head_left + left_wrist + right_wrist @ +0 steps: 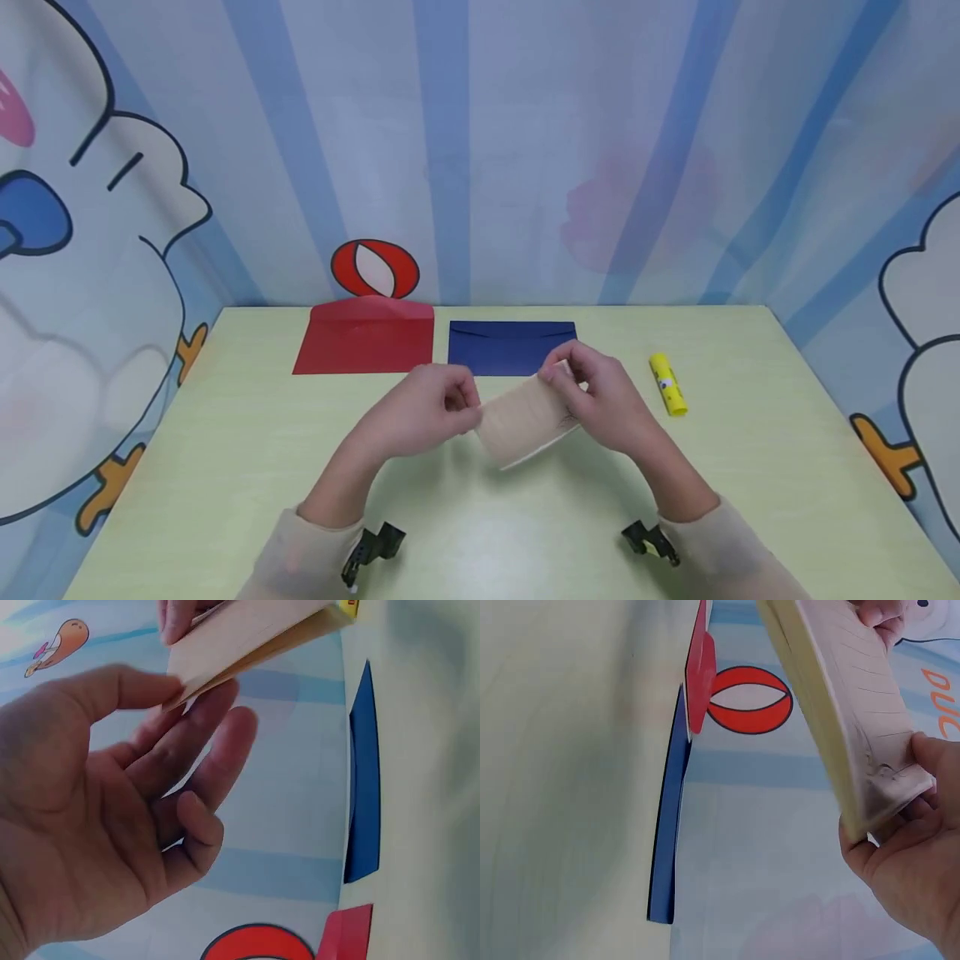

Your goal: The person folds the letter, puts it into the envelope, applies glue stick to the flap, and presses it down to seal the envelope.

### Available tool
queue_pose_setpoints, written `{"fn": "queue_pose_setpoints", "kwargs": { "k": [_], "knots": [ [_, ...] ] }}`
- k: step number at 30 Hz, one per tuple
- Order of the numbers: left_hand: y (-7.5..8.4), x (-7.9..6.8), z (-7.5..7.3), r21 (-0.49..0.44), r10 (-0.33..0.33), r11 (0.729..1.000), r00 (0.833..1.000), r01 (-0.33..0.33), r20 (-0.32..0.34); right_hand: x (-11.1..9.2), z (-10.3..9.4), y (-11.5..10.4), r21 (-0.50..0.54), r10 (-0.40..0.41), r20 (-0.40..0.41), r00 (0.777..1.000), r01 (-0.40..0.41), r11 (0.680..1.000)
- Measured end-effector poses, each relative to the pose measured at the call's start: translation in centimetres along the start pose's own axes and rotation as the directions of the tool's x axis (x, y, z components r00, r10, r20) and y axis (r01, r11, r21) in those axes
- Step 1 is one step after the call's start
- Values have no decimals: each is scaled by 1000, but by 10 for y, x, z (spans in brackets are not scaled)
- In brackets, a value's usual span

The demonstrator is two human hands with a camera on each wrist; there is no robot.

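Between both hands a folded sheet of lined letter paper (527,421) is held up above the table, tilted. My left hand (427,414) pinches its left end between thumb and fingers; in the left wrist view the little finger curls apart from the paper (247,634). On the other end, my right hand (606,404) grips the corner with thumb and fingers. The right wrist view shows ruled lines and a small dark drawing near that corner of the paper (870,697). Behind the hands lies a blue envelope (510,342), partly covered by the right hand in the head view.
A red envelope (367,342) with its flap raised lies left of the blue one. To the right is a yellow glue stick (667,384). The pale table (510,542) ends at a blue striped backdrop (517,150) with cartoon prints.
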State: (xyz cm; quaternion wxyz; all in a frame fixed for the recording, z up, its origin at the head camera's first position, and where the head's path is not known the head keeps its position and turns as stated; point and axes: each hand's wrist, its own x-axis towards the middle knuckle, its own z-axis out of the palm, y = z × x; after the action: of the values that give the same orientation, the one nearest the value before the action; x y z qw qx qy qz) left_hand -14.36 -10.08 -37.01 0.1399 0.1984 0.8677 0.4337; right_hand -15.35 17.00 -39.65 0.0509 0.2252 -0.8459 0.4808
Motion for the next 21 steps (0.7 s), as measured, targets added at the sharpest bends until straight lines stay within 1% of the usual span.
{"fn": "queue_pose_setpoints", "kwargs": {
  "k": [3, 5, 7, 8, 10, 12, 13, 15, 17, 19, 21],
  "knots": [
    [-1, 5, 11, 36, 57, 998, 994, -60, 94, -2, 6, -4, 22, -31, 39, 999, 30, 999],
    [-1, 7, 16, 36, 82, 996, 990, -86, 114, -2, 9, -6, 39, -45, 58, 997, 43, 998],
    [-1, 8, 18, 30, 88, 995, 992, -90, 87, -2, 9, -7, 59, -26, 58, 998, 22, 998],
    [-1, 7, 18, 12, 75, 997, 995, -76, 58, -2, 8, -7, 71, -11, 53, 999, 7, 997],
    [-1, 6, 15, -29, 45, 999, 999, -46, -15, -1, 5, -5, 84, 29, 35, 999, -32, 996],
    [-1, 5, 11, -97, 2, 995, 997, -9, -77, 0, 2, -3, 103, 78, 16, 997, -79, 992],
    [-1, 5, 9, -133, -19, 991, 995, 6, -98, 1, 0, -2, 116, 98, 7, 995, -98, 988],
    [-1, 5, 7, -190, -50, 981, 991, 26, -122, 2, -2, -1, 163, 144, -17, 989, -139, 977],
    [-1, 6, 6, -251, -72, 967, 989, 36, -132, 3, -3, 0, 227, 184, -34, 982, -172, 959],
    [-1, 7, 6, -312, -78, 950, 987, 30, -143, 3, -3, 0, 277, 208, -22, 978, -194, 941],
    [-2, 7, 7, -367, -81, 930, 984, 18, -158, 2, 0, -1, 295, 211, 17, 977, -207, 933]
  ]
}}
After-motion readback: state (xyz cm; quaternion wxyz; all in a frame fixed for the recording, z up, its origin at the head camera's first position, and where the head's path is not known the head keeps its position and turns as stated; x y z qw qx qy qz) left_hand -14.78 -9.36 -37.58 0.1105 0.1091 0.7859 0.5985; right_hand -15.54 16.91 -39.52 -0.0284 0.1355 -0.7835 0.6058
